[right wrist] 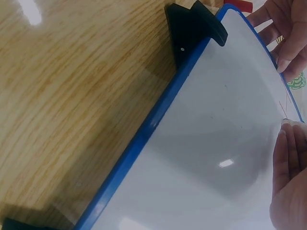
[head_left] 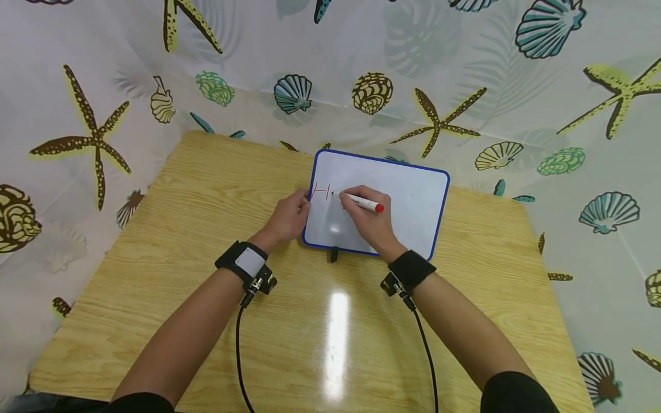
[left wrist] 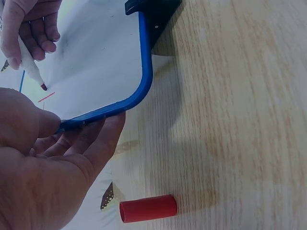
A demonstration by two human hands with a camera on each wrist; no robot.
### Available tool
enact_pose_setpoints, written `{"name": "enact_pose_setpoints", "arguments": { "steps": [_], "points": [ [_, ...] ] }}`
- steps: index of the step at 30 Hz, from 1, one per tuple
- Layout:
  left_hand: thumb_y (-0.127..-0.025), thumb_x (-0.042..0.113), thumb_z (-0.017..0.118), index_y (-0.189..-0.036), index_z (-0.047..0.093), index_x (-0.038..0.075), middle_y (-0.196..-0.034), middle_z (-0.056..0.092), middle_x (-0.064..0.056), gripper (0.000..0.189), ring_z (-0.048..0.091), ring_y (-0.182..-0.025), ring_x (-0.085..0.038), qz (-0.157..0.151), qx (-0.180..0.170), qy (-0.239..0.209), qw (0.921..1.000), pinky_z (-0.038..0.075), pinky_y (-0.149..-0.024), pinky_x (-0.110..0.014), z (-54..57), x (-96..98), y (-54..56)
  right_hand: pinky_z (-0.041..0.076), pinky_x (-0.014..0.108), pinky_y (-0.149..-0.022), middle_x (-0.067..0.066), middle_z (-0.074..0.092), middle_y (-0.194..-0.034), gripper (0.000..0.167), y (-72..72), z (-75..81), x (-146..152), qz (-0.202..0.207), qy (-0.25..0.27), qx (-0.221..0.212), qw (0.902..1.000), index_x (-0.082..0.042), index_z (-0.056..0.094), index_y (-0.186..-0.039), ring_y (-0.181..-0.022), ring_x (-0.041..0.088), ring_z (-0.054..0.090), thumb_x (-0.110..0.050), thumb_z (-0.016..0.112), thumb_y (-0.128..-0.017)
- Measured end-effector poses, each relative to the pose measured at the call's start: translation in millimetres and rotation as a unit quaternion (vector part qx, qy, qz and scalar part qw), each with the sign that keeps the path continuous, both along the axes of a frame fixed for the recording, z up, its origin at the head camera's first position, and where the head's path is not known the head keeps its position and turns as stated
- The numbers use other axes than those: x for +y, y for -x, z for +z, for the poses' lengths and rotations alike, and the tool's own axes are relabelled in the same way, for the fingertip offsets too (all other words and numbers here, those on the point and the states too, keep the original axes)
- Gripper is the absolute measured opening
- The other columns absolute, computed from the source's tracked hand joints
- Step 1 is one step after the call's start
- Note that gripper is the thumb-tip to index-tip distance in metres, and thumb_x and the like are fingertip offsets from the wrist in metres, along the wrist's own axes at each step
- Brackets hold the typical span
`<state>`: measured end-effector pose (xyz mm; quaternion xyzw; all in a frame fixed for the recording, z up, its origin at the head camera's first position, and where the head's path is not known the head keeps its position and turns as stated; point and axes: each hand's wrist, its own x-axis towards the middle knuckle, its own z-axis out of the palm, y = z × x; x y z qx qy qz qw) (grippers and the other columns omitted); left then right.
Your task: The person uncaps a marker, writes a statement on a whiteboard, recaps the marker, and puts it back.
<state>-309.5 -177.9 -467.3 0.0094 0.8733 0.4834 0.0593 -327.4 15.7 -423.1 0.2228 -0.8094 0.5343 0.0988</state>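
Note:
A small whiteboard (head_left: 413, 198) with a blue frame stands tilted on the table. At its left edge my left hand (head_left: 286, 218) grips the frame, thumb over the front and fingers behind. My right hand (head_left: 372, 222) pinches a white marker (head_left: 365, 203) with a red end, its dark tip at or just over the board. Red strokes (head_left: 321, 191) resembling an H sit at the board's upper left, just left of the tip. In the left wrist view, a red marker cap (left wrist: 149, 209) lies on the table beyond my left hand.
Black feet (right wrist: 194, 36) hold the board's lower edge; one foot (head_left: 334, 254) shows in the head view. The wooden table (head_left: 206, 201) extends around the board. Behind it hangs a curtain (head_left: 330, 51) printed with shells and starfish. Black cables (head_left: 238, 350) trail from both wrist cameras.

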Motion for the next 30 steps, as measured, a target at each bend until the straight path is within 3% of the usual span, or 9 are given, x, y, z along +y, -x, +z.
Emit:
{"name": "enact_pose_setpoints", "arguments": {
  "steps": [8, 30],
  "points": [
    [-0.112, 0.014, 0.037, -0.145, 0.046, 0.001, -0.118, 0.065, -0.02, 0.036, 0.063, -0.099, -0.029, -0.003, 0.006, -0.002, 1.0, 0.053, -0.085, -0.041, 0.8, 0.3, -1.3, 0.049, 0.023, -0.063, 0.019, 0.074, -0.082, 0.01, -0.7, 0.9, 3.0, 0.0, 0.001, 0.005, 1.0, 0.009, 0.075, -0.091, -0.073, 0.027, 0.066, 0.002, 0.068, -0.093],
    [-0.112, 0.015, 0.037, -0.147, 0.044, 0.002, -0.119, 0.065, -0.02, 0.038, 0.063, -0.099, -0.029, 0.003, -0.001, -0.002, 1.0, 0.053, -0.084, -0.041, 0.2, 1.1, -0.7, 0.048, 0.024, -0.064, 0.019, 0.074, -0.081, 0.01, 0.5, -0.5, 12.0, -0.017, -0.003, 0.0, 0.9999, 0.007, 0.076, -0.091, -0.073, 0.027, 0.066, 0.001, 0.068, -0.094]
  ]
}}
